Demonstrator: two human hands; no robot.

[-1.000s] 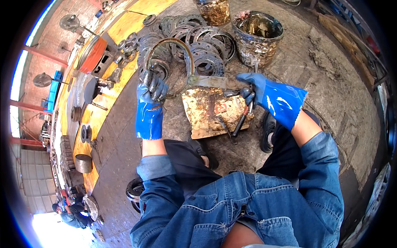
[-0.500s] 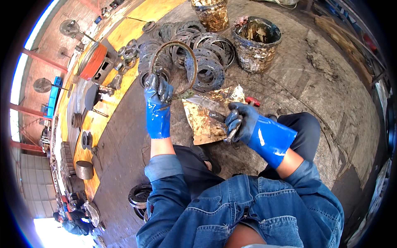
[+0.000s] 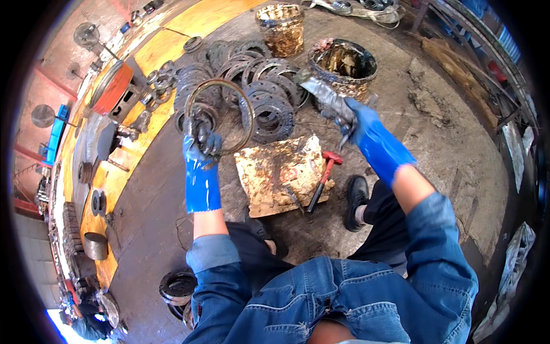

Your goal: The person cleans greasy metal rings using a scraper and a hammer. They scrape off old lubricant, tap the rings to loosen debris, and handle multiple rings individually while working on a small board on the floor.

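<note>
My left hand [image 3: 201, 139], in a blue glove, grips a thin dark metal ring [image 3: 220, 116] and holds it up over the floor. My right hand [image 3: 350, 116], also in a blue glove, is shut on a grey flat brush-like tool [image 3: 321, 92] whose tip reaches toward a dirty bucket [image 3: 342, 67]. Below the hands lies a stained cardboard sheet [image 3: 281, 174] with a red-handled hammer [image 3: 323, 178] resting at its right edge.
A pile of dark metal flanges [image 3: 260, 97] lies behind the cardboard. A second rusty bucket [image 3: 281, 27] stands farther back. More round parts [image 3: 177, 286] sit by my left knee. Machinery [image 3: 109, 92] lines the yellow floor strip on the left. My black shoe [image 3: 356, 198] is near the hammer.
My right hand has lifted off the cardboard and swung up and right to the bucket with the tool. My left hand has kept the ring raised, shifting slightly.
</note>
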